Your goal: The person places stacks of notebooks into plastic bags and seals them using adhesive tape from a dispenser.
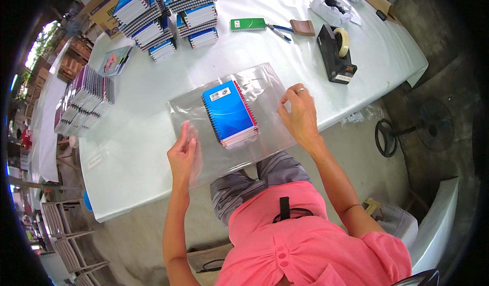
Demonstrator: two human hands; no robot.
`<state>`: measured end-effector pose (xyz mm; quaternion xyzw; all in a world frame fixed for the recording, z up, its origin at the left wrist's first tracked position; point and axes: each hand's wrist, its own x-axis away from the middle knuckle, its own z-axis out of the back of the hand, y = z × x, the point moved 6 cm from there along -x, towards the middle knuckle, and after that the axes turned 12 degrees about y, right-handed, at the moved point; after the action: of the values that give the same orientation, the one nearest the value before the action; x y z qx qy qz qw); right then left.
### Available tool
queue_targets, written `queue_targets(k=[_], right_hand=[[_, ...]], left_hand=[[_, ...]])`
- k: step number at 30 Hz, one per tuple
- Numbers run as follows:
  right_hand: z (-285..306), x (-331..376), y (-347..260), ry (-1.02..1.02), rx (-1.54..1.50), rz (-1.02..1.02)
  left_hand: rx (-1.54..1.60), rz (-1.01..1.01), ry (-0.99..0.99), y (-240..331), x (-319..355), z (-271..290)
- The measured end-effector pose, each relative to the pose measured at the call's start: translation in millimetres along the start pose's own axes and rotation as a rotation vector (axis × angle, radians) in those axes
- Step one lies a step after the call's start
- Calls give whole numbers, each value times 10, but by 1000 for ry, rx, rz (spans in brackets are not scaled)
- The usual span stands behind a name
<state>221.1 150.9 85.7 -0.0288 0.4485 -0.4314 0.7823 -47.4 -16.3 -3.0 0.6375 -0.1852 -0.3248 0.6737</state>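
A blue spiral-bound notebook [230, 108] with a white label lies on a clear plastic sheet [270, 87] at the table's near edge. More page edges and red-toned layers show along its right and lower sides, so it may be a small stack. At the sheet's left edge is my left hand [181, 156], fingers stretched out and thumb apart. My right hand [301, 115], with a ring on one finger, pinches at the sheet's right edge. Neither hand touches the notebook.
Tall stacks of blue spiral notebooks [196, 18] stand at the back left, near a cardboard box [109, 8]. Purple notebooks [86, 100] are piled at far left. A black tape dispenser [333, 56], green notepad [248, 24], pens [279, 32] and brown pouch [302, 27] lie behind.
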Motion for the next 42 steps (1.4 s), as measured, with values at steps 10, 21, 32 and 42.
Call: queue_targets(k=[10, 21, 32, 42], right_hand=[[-385, 58, -806, -222, -179, -36], [-608, 298, -1192, -305, -29, 309], [-346, -168, -586, -516, -469, 113], [-491, 99, -342, -561, -519, 395]], left_hand=[[63, 202, 4, 322, -353, -508], [463, 440, 62, 410, -238, -912], [90, 377, 17, 171, -248, -946], [-15, 257, 38, 211, -231, -910]])
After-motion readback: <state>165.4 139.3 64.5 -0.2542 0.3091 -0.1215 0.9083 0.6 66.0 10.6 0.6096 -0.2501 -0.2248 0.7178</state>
